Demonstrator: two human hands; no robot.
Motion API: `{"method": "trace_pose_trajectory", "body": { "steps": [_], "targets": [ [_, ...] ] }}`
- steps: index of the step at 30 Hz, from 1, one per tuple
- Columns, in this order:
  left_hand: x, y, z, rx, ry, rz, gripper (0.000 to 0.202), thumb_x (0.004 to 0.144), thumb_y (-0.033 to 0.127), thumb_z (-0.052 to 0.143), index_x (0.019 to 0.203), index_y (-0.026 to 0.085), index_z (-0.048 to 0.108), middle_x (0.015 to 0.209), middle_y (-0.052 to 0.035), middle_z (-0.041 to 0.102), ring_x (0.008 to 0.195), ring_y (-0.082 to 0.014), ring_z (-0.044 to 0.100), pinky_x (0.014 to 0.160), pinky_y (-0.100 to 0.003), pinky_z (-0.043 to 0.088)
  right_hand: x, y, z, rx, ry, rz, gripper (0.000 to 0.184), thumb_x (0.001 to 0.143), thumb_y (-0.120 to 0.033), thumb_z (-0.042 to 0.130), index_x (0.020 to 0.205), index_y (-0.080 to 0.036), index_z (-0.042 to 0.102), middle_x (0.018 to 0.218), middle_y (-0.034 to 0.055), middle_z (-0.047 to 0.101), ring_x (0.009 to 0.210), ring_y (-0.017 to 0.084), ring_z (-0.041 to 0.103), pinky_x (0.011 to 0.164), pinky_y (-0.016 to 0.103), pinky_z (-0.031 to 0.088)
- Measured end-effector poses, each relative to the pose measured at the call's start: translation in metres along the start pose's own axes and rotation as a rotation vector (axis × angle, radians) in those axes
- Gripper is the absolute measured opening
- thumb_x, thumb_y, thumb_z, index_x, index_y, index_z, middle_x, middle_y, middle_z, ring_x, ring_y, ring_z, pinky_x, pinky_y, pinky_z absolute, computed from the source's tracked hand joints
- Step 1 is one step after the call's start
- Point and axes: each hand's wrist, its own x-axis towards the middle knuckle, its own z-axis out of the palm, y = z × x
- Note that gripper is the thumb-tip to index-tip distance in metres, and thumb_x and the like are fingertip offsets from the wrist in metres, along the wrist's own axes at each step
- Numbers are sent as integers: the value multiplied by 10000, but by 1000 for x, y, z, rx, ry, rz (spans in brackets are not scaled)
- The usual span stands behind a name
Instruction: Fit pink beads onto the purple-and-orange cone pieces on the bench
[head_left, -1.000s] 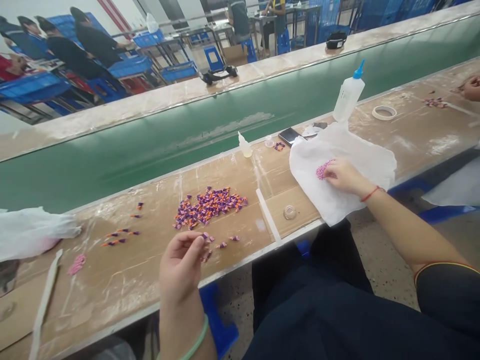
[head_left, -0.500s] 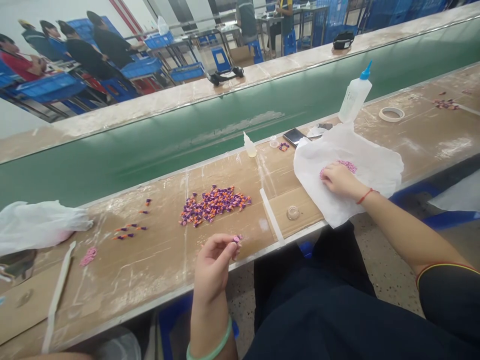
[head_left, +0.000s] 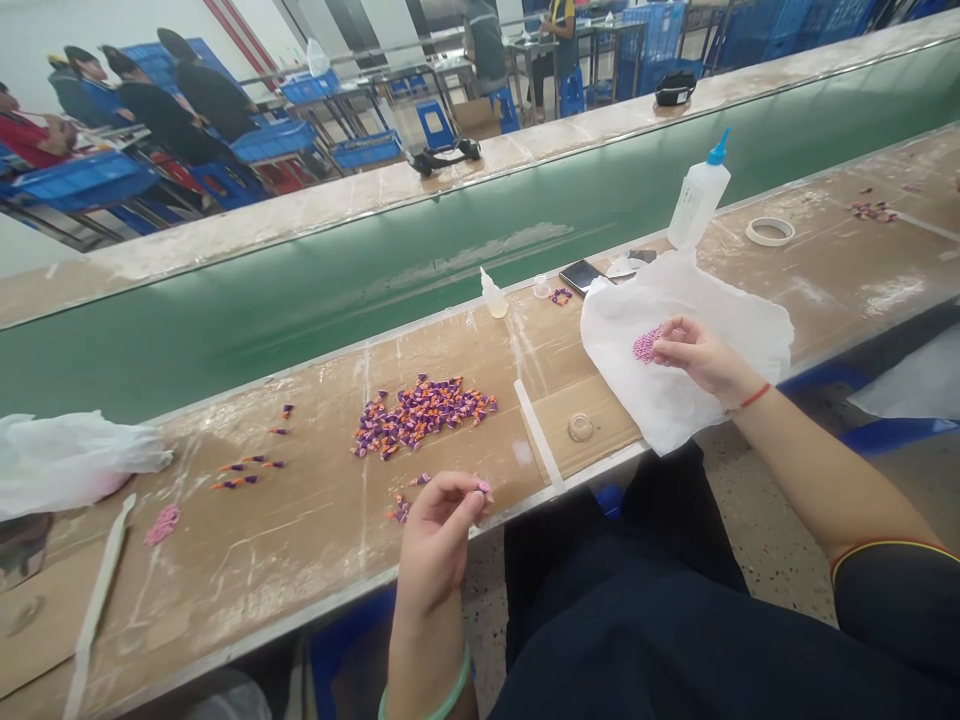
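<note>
Pink shows on the small piece (head_left: 484, 488) pinched in the left hand (head_left: 439, 535), at the frame's lower centre; it looks light, stiff and easily dropped, best held by its sides. Right of centre, the right hand (head_left: 697, 358) has its fingertips bunched at pink beads (head_left: 643, 346) on a white sheet (head_left: 735, 300), whether gripping any I cannot tell; purple-and-orange pieces (head_left: 424, 412) lie heaped mid-frame.

Brown cardboard-covered workbench (head_left: 247, 540): bright, diffuse light; whitish glare streaks and patches.
Long green strip (head_left: 337, 270): muted sheen, paler toward the middle.
Crumpled white sheet (head_left: 720, 300): nearly washed out, folds faint.
Small purple-and-orange cone-shaped pieces (head_left: 420, 415): soft-edged, fine detail lost.
Dark navy shirt (head_left: 675, 620): deep, almost textureless.
Dark-clothed people behind (head_left: 210, 100): hazy, slanted by wide-angle distortion.
</note>
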Motion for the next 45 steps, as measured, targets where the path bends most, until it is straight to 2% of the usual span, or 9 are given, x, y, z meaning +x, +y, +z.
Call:
{"method": "trace_pose_trajectory", "body": {
  "steps": [5, 10, 15, 20, 24, 28, 36, 40, 45],
  "targets": [
    [2, 0, 15, 2, -156, 17, 196, 700, 329, 859, 738, 184, 732, 685, -19, 666, 579, -105, 553, 510, -193, 440, -23, -20, 18, 232, -59, -16, 426, 689, -464, 841, 847, -217, 531, 727, -35, 623, 684, 113, 605, 656, 258, 494],
    [6, 10, 40, -15, -293, 45, 181, 772, 341, 806, 751, 183, 719, 680, -4, 639, 550, -84, 504, 504, -196, 397, -54, -48, 41, 388, -181, -139, 314, 783, -336, 818, 817, -216, 531, 679, -40, 636, 631, 107, 605, 597, 239, 486],
    [8, 39, 83, 189, -517, 140, 159, 849, 301, 723, 765, 167, 705, 692, -23, 671, 604, -115, 554, 566, -230, 433, -79, -77, 55, 215, -274, -273, 241, 858, -214, 747, 841, -225, 506, 751, -28, 665, 675, 117, 646, 619, 246, 523],
    [8, 63, 110, 395, -575, 477, 109, 877, 214, 666, 782, 167, 694, 666, -5, 669, 569, -100, 543, 556, -225, 436, -90, -101, 56, -215, -298, -529, 166, 888, -198, 709, 799, -207, 569, 774, -13, 655, 686, 100, 603, 644, 230, 483],
    [5, 67, 111, 521, -533, 671, 81, 883, 154, 630, 829, 177, 686, 683, 2, 683, 560, -95, 540, 558, -227, 437, -92, -111, 54, -383, -348, -580, 148, 919, -225, 669, 799, -198, 587, 754, -8, 654, 676, 106, 591, 640, 237, 455],
    [3, 67, 108, 634, -541, 741, 106, 899, 146, 594, 829, 187, 663, 667, 5, 660, 595, -114, 566, 614, -248, 455, -92, -116, 55, -448, -390, -574, 136, 927, -202, 639, 804, -190, 581, 730, -14, 635, 656, 106, 577, 612, 235, 436],
    [5, 68, 104, 743, -626, 746, 159, 928, 163, 529, 817, 204, 635, 687, -12, 649, 631, -142, 573, 660, -276, 458, -92, -118, 60, -528, -479, -591, 138, 896, -108, 579, 793, -194, 550, 707, -22, 600, 616, 104, 532, 566, 227, 424],
    [6, 69, 103, 727, -596, 756, 161, 872, 127, 543, 737, 201, 591, 622, 16, 581, 573, -120, 505, 603, -253, 422, -91, -119, 64, -483, -507, -569, 115, 911, -121, 577, 824, -197, 574, 734, -18, 631, 642, 106, 565, 594, 225, 450],
    [6, 71, 101, 613, -545, 613, 163, 816, 125, 558, 672, 198, 563, 586, 33, 558, 518, -93, 467, 528, -221, 385, -90, -120, 71, -370, -480, -495, 65, 920, -171, 585, 881, -197, 630, 808, -8, 691, 706, 108, 623, 647, 217, 489]
  ]
}}
